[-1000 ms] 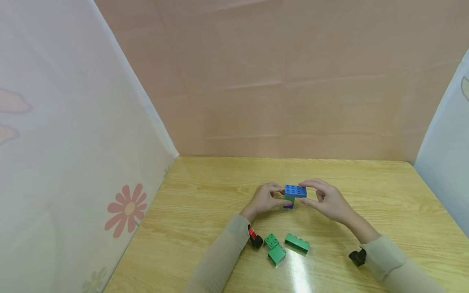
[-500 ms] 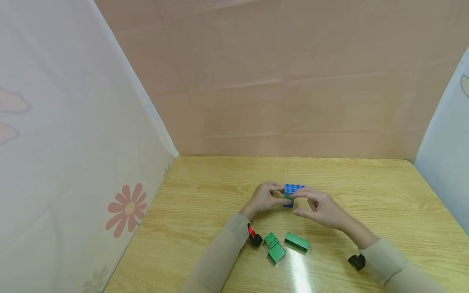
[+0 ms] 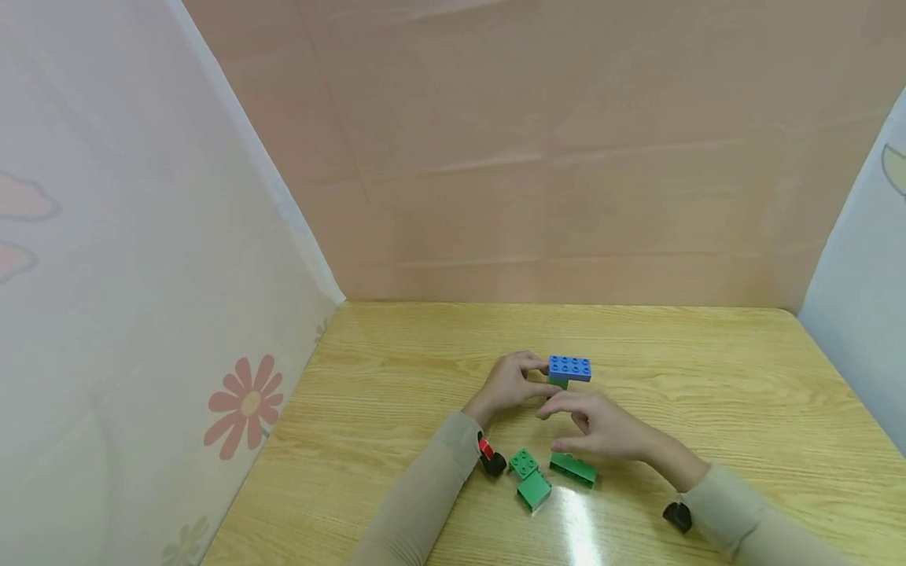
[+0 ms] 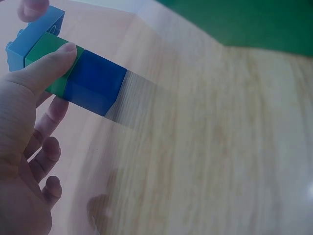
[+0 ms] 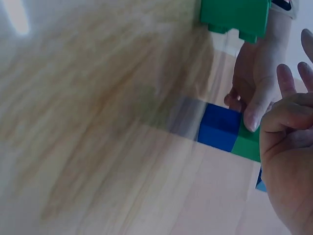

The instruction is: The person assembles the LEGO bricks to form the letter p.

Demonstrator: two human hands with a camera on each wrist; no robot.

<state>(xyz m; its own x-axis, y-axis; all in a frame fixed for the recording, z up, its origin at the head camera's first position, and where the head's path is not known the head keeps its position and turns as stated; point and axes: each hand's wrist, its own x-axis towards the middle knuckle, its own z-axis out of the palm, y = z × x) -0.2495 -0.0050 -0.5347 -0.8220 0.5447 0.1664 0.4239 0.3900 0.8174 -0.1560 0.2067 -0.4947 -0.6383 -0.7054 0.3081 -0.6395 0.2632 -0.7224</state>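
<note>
Standing on the worktop [image 3: 425, 369]: a stack [image 3: 564, 376] of three bricks, upright, roughly midway between the two back corners and a little in from the back edge.
Top brick [image 3: 576, 367]: brighter blue, oblong, two rows of four round studs facing up; its outer half juts toward the right edge of the worktop, and the left wrist view shows part of its hollow underside.
Green block [image 4: 49, 45]: middle layer, smooth-sided, under the top brick's left half.
Dark blue block [image 4: 95, 82]: bottom layer, deep and glossy, plain flat faces, its base on the wood with a faint reflection beside it.
Left hand [image 3: 511, 383]: gripping the stack, thumb pressed on the green block.
Right hand [image 3: 602, 425]: holding nothing, fingers loosely bent, thumb and forefinger apart, in front of the stack.
Loose bricks: a square green brick [image 3: 524, 464], studs up; a smooth-faced green brick [image 3: 534, 491] just beside it; a long green brick [image 3: 575, 471] partly behind the right thumb, contact unclear.
</note>
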